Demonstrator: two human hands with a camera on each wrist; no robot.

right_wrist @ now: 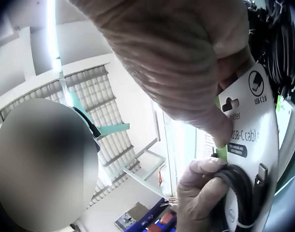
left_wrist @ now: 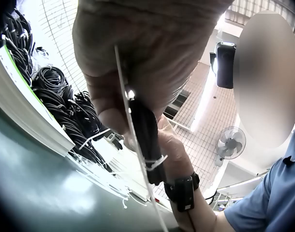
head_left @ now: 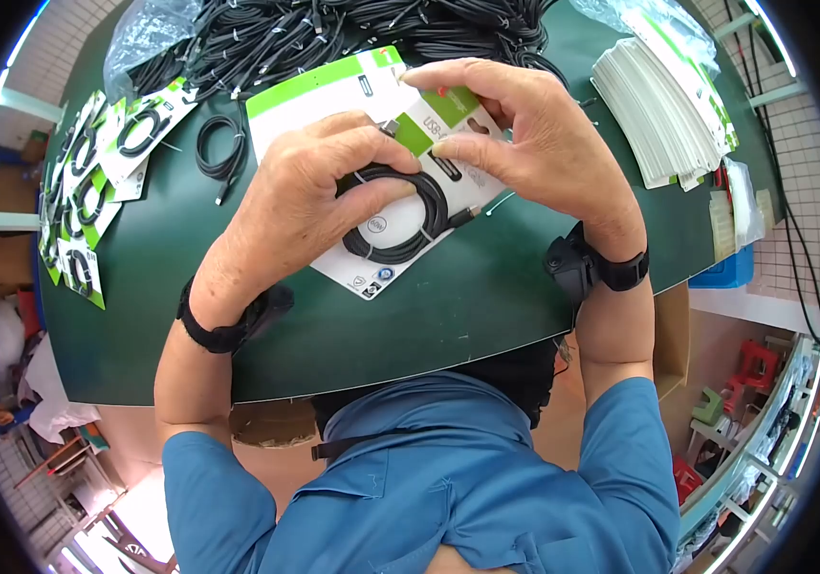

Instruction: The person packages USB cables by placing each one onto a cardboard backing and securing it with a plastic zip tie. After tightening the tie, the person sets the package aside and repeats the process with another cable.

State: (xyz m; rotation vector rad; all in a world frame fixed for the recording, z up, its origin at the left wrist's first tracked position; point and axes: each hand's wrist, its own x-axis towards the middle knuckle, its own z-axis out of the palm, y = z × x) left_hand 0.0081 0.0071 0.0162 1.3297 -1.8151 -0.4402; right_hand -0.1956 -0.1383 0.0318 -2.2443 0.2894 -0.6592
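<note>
Dark green tabletop (head_left: 410, 335), far side laden
Black cable bundles (head_left: 266, 38) heaped across the back; carded cables (head_left: 132, 148) spread at left, one loose coiled cable (head_left: 240, 153) beside them; fanned stack of white-and-green cards (head_left: 654, 115) at right

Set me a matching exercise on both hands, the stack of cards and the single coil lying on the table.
Column one
1. Left hand
2. Right hand
3. Stack of cards
4. Single coil

Column two
A. On the right side of the table
B. Pinching the coiled cable
C. Lying on the green tabletop, between the held card and the packaged cables
D. Gripping the held card near its hang hole

Right pairs: 1-B, 2-D, 3-A, 4-C
</note>
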